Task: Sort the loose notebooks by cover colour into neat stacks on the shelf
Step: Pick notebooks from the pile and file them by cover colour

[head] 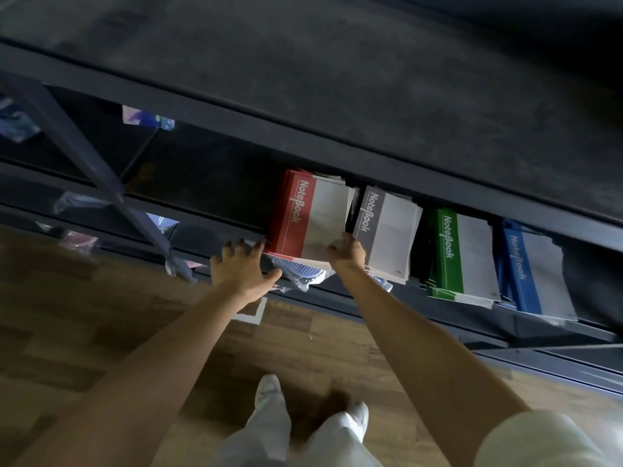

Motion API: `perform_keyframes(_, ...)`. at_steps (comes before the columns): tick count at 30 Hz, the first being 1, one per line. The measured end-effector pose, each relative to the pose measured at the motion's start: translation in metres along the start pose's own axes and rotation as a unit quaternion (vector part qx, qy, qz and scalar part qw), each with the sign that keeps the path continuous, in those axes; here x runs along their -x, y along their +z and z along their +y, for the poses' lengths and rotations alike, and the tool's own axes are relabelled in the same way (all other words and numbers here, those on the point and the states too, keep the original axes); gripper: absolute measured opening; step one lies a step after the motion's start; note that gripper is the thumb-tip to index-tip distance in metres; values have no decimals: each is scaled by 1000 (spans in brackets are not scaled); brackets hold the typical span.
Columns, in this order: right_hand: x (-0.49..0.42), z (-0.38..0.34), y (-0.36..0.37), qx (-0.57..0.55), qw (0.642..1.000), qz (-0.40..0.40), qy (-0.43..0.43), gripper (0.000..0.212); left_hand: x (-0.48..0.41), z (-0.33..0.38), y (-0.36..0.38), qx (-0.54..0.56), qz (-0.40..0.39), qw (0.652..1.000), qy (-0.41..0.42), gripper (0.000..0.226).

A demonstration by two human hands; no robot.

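The sorting is judged to be nearly done: four stacks are seen side by side on the shelf, a red stack, a grey stack, a green stack and a blue stack, and no loose notebooks are seen elsewhere. The step in hand is taken to be the squaring of the red stack, which lies at the left end of the row, just beside the grey one. Its near right corner is gripped by the right hand, with the fingers curled over the top cover. The left hand is held open with the fingers spread, its fingertips at the near left corner of the same stack; whether the covers are touched cannot be told. The notebooks are laid flat, with the long axis running from the front of the shelf towards the back. The coloured band with the title is kept on the left side, and the pale half on the right. The sheets are slightly fanned, and the near ends jut over the front edge. For the next move, an even inward push from both hands is probably called for, so that the edges are aligned without the grey stack being disturbed.
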State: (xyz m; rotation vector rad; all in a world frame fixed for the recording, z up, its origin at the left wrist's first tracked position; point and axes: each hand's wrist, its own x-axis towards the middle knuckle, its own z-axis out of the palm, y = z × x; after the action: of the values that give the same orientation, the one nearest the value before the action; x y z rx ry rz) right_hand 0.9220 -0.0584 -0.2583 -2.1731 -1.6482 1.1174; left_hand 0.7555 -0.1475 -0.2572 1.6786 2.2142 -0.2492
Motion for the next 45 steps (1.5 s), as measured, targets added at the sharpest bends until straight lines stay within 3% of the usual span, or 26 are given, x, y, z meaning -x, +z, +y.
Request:
perform_keyframes(5, 20, 14, -6, 42, 997, -36, -52, 59, 13, 6, 4, 1, 16, 1000, 14, 74)
perform_keyframes(9, 43, 37, -16, 192, 975, -39, -106, 60, 32, 16, 4, -7, 32, 999, 15, 73)
perform_keyframes(14, 81, 74, -36, 260, 958, -22, -117, 59, 68, 39, 5, -12, 57, 998, 29, 71)
perform_keyframes(21, 156, 138, -84, 287, 951, 1, -115, 63, 145, 96, 13, -9, 96, 993, 73, 68)
perform_keyframes(29, 241, 199, -162, 275, 952, 87, -99, 62, 234, 179, 8, -43, 132, 975, 174, 72)
perform_keyframes(37, 257, 183, -272, 233, 949, 192, -92, 61, 253, 249, -79, -27, 209, 947, 241, 68)
perform_keyframes(45, 208, 145, -339, 220, 938, 248, -97, 58, 193, 295, -142, -27, 247, 932, 265, 71)
